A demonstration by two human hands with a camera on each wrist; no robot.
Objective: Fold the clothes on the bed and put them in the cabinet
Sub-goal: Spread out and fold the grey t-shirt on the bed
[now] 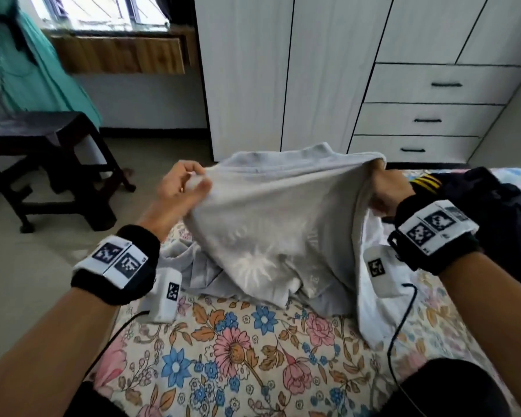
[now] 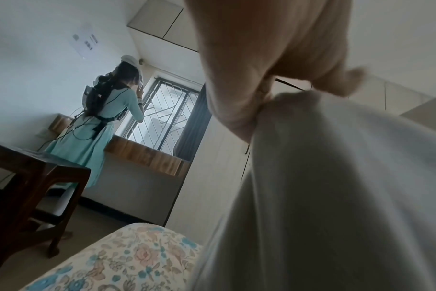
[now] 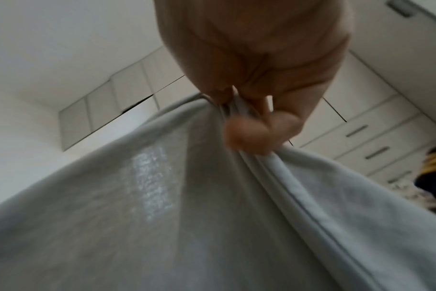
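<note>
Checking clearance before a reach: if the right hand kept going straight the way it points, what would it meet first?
Probably the white wardrobe beyond the bed's foot; the right hand, gripping the grey T-shirt, points that way, though depth is unclear.

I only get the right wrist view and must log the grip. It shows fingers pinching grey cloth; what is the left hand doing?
Observer: The left hand pinches the other top corner of the same shirt, which is held up between both hands.
Operator: Is the shirt off the bed?
Observer: No, its lower part lies bunched on the floral bed.
Operator: Is anyone nearby?
Observer: Yes, a person in a teal dress stands at the window, facing away and apart from the bed.
</note>
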